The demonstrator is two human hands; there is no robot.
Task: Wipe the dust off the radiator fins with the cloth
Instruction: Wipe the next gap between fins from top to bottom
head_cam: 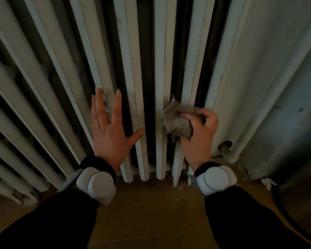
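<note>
A white-painted cast-iron radiator with tall vertical fins fills most of the view, its paint chipped and grimy along the edges. The person's right hand grips a crumpled grey cloth, fingers curled over the bunched fabric, and presses it against the fins toward the right side of the radiator, low down near their feet. The cloth is blurred, so its exact folds cannot be made out. The left hand is spread flat, fingers straight and apart, in front of the fins to the left of the cloth; whether the palm touches the metal cannot be told. Both arms wear black sleeves, and each wrist carries a white rounded wrist device on a band. Beneath the radiator lies a brown wooden floor, with bits of debris gathered near the right-hand feet. A pale wall stands to the right, and a dark cable curves across the floor at the lower right.
</note>
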